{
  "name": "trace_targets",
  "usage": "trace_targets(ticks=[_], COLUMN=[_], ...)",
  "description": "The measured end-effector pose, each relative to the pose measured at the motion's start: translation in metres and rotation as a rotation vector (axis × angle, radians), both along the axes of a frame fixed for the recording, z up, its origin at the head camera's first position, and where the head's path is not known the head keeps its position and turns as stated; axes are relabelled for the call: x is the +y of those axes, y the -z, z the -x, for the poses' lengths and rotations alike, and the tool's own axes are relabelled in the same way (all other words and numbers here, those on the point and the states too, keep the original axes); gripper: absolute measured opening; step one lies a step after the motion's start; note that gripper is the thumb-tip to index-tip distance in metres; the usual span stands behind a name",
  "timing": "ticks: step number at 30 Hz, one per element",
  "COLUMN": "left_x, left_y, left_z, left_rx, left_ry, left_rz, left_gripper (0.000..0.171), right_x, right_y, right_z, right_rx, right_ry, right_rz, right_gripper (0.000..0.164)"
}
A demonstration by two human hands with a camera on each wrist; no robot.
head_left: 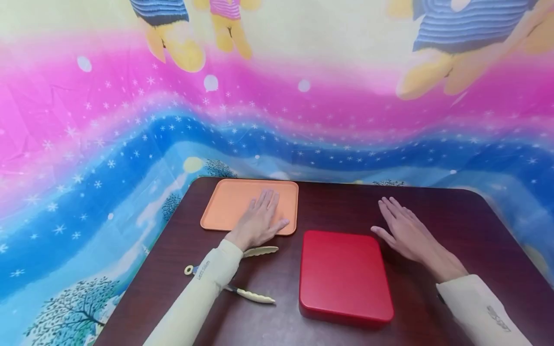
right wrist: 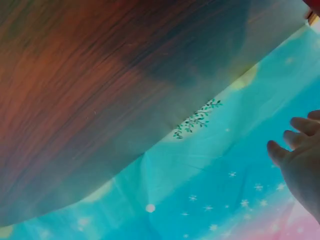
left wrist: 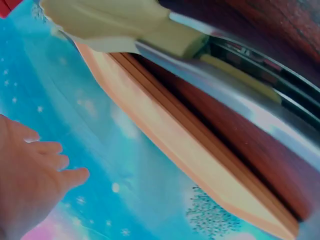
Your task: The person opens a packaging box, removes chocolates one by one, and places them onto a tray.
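Note:
My left hand point(head_left: 258, 222), fingers straight and thumb out to the side, is over the near right part of an orange tray point(head_left: 227, 204) in the head view. Below that forearm lie tongs point(head_left: 259, 251) with cream scalloped tips, spread apart; the sleeve hides their middle. The left wrist view shows a tong tip point(left wrist: 105, 22) and its metal arm close up, with the tray's edge point(left wrist: 175, 135) behind. On the other side, my right hand point(head_left: 407, 233) is stretched out with nothing in it, right of a red square box point(head_left: 344, 274) with a closed top.
Everything lies on a dark brown wooden table point(head_left: 337, 206) with rounded far corners. A colourful cloth backdrop point(head_left: 277, 115) with snowflakes and cartoon figures hangs right behind its far edge and along the sides.

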State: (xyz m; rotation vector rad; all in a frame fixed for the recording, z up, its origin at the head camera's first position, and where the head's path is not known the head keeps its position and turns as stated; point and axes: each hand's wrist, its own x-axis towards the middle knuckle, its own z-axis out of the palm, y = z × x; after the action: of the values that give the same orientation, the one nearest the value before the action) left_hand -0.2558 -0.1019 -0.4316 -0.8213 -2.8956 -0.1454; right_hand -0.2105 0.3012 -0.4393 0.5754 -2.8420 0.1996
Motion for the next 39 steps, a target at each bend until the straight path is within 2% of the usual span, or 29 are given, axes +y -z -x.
trace_targets(ticks=[7,11,18,28,39], left_x=[0.012,0.016,0.018,0.018,0.018], left_y=[-0.004,-0.004,0.001,0.008,0.015], left_z=[-0.017,-0.028,-0.045,-0.057,-0.066], left_rx=[0.109,0.136,0.147,0.177,0.232], left_ry=[0.180,0.254,0.348,0.491,0.563], left_rz=[0.040,0.062,0.075,0.099,0.121], left_gripper=[0.084,0.086,0.086,0.097,0.100], right_x=[-0.003,-0.006,-0.014,-0.023,-0.016], right_y=[-0.007,-0.011,-0.010,-0.006,0.011], right_z=[-0.017,-0.027,-0.046,-0.069,-0.085], right_rx=[0.116,0.157,0.150,0.157,0.155], right_ry=[-0.131,-0.186,-0.244,-0.373,-0.451], right_rz=[-0.028,-0.034,-0.032,-0.001,-0.007], right_gripper=[0.074,0.074,0.074,0.085,0.087])
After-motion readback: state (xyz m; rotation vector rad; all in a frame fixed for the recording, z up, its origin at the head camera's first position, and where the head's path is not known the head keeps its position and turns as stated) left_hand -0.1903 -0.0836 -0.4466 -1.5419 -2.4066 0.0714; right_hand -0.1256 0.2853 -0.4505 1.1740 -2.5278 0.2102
